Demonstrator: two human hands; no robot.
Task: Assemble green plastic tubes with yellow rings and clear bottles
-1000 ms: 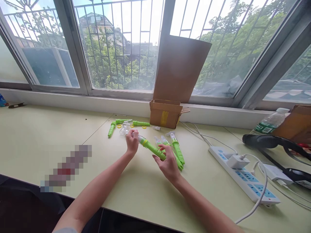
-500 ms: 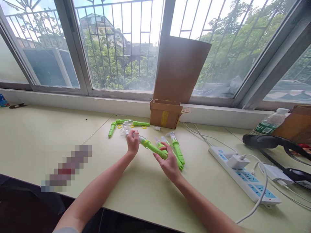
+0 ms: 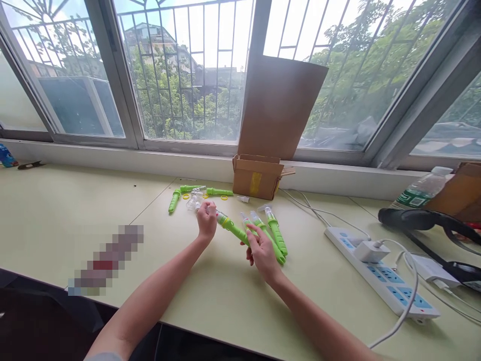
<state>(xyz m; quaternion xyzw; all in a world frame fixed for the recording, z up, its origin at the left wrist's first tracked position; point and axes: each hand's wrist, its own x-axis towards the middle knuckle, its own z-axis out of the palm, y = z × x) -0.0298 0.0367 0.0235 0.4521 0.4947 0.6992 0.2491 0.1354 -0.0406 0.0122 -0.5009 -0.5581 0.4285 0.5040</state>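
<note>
A green ridged plastic tube [image 3: 234, 230] with a yellow ring and a clear end is held slantwise above the table. My left hand [image 3: 206, 221] is closed round its clear end, which the fingers mostly cover. At the lower end, my right hand [image 3: 262, 254] has its thumb and fingers wrapped on the green part. Just beyond the right hand lie several similar green tubes [image 3: 277, 235] with clear tips. Behind my left hand are clear plastic pieces [image 3: 193, 201], a yellow ring [image 3: 224, 197] and loose green handles [image 3: 219, 192].
A small cardboard box [image 3: 256, 178] stands against the window ledge. To the right are a white power strip [image 3: 379, 273] with cables, black goggles [image 3: 409, 220] and a plastic bottle [image 3: 423, 188]. A blurred-out object [image 3: 108, 260] lies on the left.
The fingers of my right hand, spread around the tube's green end before, have closed on it. My left hand keeps its hold on the clear end.
</note>
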